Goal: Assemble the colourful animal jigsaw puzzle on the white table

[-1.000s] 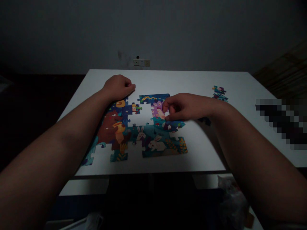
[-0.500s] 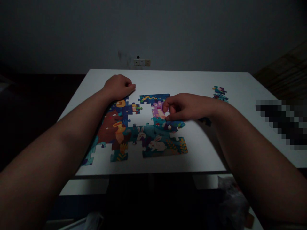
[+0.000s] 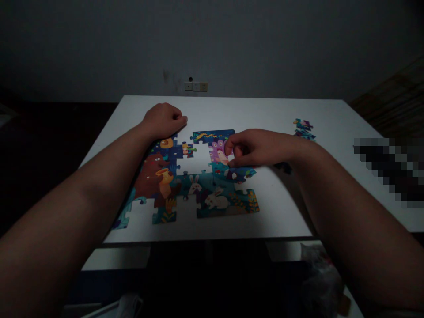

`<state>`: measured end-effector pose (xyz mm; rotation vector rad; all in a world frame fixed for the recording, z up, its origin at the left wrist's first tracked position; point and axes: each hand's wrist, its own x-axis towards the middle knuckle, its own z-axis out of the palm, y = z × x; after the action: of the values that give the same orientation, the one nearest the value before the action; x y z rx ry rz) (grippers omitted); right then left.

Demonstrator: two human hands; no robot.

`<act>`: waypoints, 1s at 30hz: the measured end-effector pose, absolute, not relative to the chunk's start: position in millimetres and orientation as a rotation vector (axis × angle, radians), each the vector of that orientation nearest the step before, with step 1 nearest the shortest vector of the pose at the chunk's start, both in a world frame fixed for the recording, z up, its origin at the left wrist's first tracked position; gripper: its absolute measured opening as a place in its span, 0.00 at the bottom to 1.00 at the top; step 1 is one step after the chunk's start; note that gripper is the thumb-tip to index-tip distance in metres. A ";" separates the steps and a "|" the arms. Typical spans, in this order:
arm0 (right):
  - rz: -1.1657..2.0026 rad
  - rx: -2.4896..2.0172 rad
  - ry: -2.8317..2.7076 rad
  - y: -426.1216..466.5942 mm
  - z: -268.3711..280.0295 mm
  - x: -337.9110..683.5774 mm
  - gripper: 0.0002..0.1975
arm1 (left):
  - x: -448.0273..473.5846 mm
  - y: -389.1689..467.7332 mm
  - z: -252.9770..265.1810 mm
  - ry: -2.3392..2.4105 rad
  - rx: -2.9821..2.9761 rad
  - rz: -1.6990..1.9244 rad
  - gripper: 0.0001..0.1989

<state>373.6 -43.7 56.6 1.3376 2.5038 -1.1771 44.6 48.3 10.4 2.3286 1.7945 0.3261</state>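
Note:
A partly joined jigsaw puzzle (image 3: pixel 205 183) lies on the white table, with a bear at its left and white rabbits near its lower edge. Over its right side, my right hand (image 3: pixel 250 148) is bent with thumb and index finger curled at the right edge of a purple animal puzzle piece (image 3: pixel 217 153). Both fingertips touch the puzzle there, and the other fingers are tucked in. My left hand (image 3: pixel 164 119) rests closed on the table beyond the puzzle's upper left corner, with nothing seen in it. The left forearm covers part of the puzzle's left side.
Loose puzzle pieces (image 3: pixel 303 124) lie right of the puzzle, and a dark one (image 3: pixel 284 168) is partly under my right wrist. A blurred-out dark object (image 3: pixel 391 172) is at the table's right. Wall sockets (image 3: pixel 196 86) sit behind the table (image 3: pixel 265 106). A plastic bag (image 3: pixel 319 274) is below.

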 end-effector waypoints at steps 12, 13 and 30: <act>-1.096 1.348 2.528 -44.6 58.2 372.6 0.18 | 43.9 48.0 9.7 1.789 2.332 0.332 0.18; -1.094 1.348 2.528 -44.4 57.7 372.8 0.18 | 43.6 48.4 9.2 1.790 2.330 0.333 0.18; -1.126 1.342 2.518 -44.3 57.3 372.5 0.18 | 44.1 48.8 9.3 1.796 2.309 0.332 0.18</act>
<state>372.5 -44.3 57.3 1.3421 2.5180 -1.1258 44.1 48.8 9.3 2.3086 1.7956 0.3317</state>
